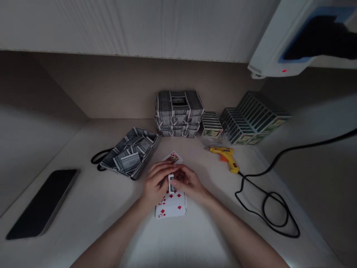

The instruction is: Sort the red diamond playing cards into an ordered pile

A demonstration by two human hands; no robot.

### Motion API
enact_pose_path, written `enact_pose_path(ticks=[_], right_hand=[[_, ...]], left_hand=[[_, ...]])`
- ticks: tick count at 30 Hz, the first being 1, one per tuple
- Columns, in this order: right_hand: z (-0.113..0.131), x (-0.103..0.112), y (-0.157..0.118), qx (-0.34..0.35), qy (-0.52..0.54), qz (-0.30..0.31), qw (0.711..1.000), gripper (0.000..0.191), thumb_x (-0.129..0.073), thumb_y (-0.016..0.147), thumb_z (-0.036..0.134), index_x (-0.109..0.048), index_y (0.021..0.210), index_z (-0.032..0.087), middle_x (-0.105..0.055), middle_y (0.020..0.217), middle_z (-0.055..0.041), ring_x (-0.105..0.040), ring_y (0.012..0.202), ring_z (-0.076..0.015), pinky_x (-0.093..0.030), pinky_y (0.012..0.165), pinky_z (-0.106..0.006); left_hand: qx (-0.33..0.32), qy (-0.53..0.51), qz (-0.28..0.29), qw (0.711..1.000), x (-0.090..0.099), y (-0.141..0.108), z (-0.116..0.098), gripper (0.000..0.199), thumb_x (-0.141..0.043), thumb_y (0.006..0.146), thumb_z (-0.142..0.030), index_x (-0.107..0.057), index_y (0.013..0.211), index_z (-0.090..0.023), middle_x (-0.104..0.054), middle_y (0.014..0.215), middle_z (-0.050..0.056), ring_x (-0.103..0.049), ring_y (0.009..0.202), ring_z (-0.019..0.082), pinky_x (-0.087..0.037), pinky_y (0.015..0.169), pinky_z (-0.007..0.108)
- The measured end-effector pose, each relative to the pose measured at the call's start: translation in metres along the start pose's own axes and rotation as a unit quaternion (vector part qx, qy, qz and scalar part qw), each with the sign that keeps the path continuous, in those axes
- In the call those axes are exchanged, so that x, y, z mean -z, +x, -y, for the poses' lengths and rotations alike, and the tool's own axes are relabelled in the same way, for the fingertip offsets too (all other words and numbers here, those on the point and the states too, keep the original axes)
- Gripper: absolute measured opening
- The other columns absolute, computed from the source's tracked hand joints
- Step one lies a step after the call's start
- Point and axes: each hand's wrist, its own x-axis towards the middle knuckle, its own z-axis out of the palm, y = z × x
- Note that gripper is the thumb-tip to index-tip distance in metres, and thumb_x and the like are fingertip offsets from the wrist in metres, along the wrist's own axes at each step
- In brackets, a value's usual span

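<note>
My left hand [156, 181] and my right hand [192, 183] meet at the middle of the table, fingers curled inward. Between them is a small folded playing card [171, 185], showing a white edge and a dark patterned face; my right thumb presses on it. Part of it is hidden by my fingers. Beneath my hands lie several red diamond playing cards [171, 211], face up and overlapping, with a five nearest me. A face card [175, 156] sticks out beyond my fingertips.
Left are a box of folded cards [136, 175], a black loop [97, 158] and a phone [41, 204]. Behind stand a card-built case [180, 113] and card box stacks [212, 124]. Right lie a yellow glue gun [230, 158] and black cable [267, 219]. A power strip [267, 56] hangs above.
</note>
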Motion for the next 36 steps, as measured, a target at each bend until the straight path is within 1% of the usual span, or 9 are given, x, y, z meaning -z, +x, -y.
enact_pose_path(ticks=[8, 13, 16, 20, 23, 26, 29, 32, 36], right_hand=[[0.002, 0.001, -0.002, -0.013, 0.0, -0.008, 1.0, 0.039, -0.067, 0.064, 0.041, -0.056, 0.095, 0.019, -0.059, 0.083, -0.0023, -0.056, 0.074, -0.0131, -0.047, 0.064, -0.024], [0.002, 0.005, 0.0, -0.036, 0.026, -0.017, 0.999, 0.036, -0.064, 0.068, 0.042, -0.057, 0.095, 0.02, -0.061, 0.084, -0.0029, -0.058, 0.073, -0.0138, -0.048, 0.06, -0.024], [0.0, 0.006, 0.002, -0.048, 0.077, -0.039, 0.995, 0.033, -0.062, 0.07, 0.042, -0.056, 0.093, 0.019, -0.062, 0.084, -0.0033, -0.059, 0.07, -0.0141, -0.05, 0.058, -0.025], [0.0, 0.007, 0.004, -0.055, 0.139, -0.074, 0.986, 0.026, -0.056, 0.074, 0.041, -0.053, 0.089, 0.021, -0.06, 0.084, -0.0026, -0.059, 0.069, -0.0153, -0.052, 0.056, -0.028], [0.001, 0.009, 0.005, -0.058, 0.201, -0.106, 0.972, 0.02, -0.055, 0.074, 0.039, -0.053, 0.081, 0.021, -0.059, 0.077, -0.0009, -0.057, 0.065, -0.0143, -0.051, 0.054, -0.027], [0.001, 0.011, 0.006, -0.069, 0.24, -0.12, 0.961, 0.02, -0.056, 0.074, 0.04, -0.053, 0.077, 0.02, -0.06, 0.073, -0.0012, -0.056, 0.06, -0.0134, -0.049, 0.052, -0.026], [0.0, 0.012, 0.006, -0.074, 0.244, -0.111, 0.961, 0.022, -0.056, 0.074, 0.041, -0.053, 0.076, 0.02, -0.06, 0.072, -0.0018, -0.056, 0.058, -0.0136, -0.05, 0.052, -0.027], [-0.001, 0.011, 0.006, -0.068, 0.257, -0.093, 0.96, 0.022, -0.058, 0.073, 0.041, -0.053, 0.08, 0.02, -0.062, 0.076, -0.0017, -0.058, 0.062, -0.0151, -0.05, 0.054, -0.028], [0.001, 0.01, 0.006, -0.059, 0.285, -0.082, 0.953, 0.019, -0.061, 0.072, 0.036, -0.054, 0.081, 0.022, -0.063, 0.08, 0.0002, -0.059, 0.066, -0.0145, -0.048, 0.055, -0.026]], left_hand=[[0.017, 0.026, -0.012, 0.999, -0.001, -0.004, 0.0, 0.026, -0.045, 0.079, -0.013, -0.061, 0.096, -0.024, -0.066, 0.094, 0.003, -0.057, 0.096, 0.016, -0.047, 0.084, 0.037], [0.045, 0.027, -0.05, 0.997, 0.0, -0.005, 0.002, 0.024, -0.047, 0.078, -0.012, -0.06, 0.095, -0.023, -0.065, 0.09, 0.002, -0.058, 0.089, 0.015, -0.047, 0.081, 0.035], [0.091, 0.033, -0.082, 0.992, 0.0, -0.005, 0.003, 0.019, -0.048, 0.078, -0.014, -0.06, 0.09, -0.022, -0.064, 0.086, 0.002, -0.058, 0.085, 0.014, -0.047, 0.078, 0.032], [0.184, 0.028, -0.113, 0.976, 0.0, -0.006, 0.008, 0.015, -0.049, 0.079, -0.019, -0.061, 0.088, -0.019, -0.064, 0.085, 0.002, -0.059, 0.08, 0.013, -0.047, 0.075, 0.028], [0.25, 0.002, -0.14, 0.958, -0.002, -0.006, 0.011, 0.016, -0.049, 0.08, -0.025, -0.06, 0.089, -0.018, -0.064, 0.085, 0.002, -0.059, 0.076, 0.013, -0.048, 0.07, 0.026], [0.29, -0.015, -0.16, 0.944, -0.005, -0.005, 0.013, 0.018, -0.054, 0.077, -0.03, -0.06, 0.088, -0.016, -0.064, 0.081, 0.002, -0.058, 0.069, 0.012, -0.047, 0.065, 0.024], [0.296, -0.021, -0.147, 0.944, -0.007, -0.006, 0.013, 0.02, -0.056, 0.075, -0.031, -0.058, 0.087, -0.016, -0.063, 0.078, 0.002, -0.057, 0.067, 0.012, -0.046, 0.062, 0.023], [0.271, -0.002, -0.115, 0.956, -0.009, -0.009, 0.012, 0.018, -0.057, 0.075, -0.031, -0.057, 0.086, -0.017, -0.06, 0.077, 0.001, -0.056, 0.069, 0.012, -0.046, 0.063, 0.024], [0.2, 0.009, -0.02, 0.979, -0.009, -0.01, 0.004, 0.018, -0.06, 0.072, -0.027, -0.052, 0.086, -0.018, -0.057, 0.08, 0.001, -0.055, 0.073, 0.012, -0.044, 0.066, 0.025]])
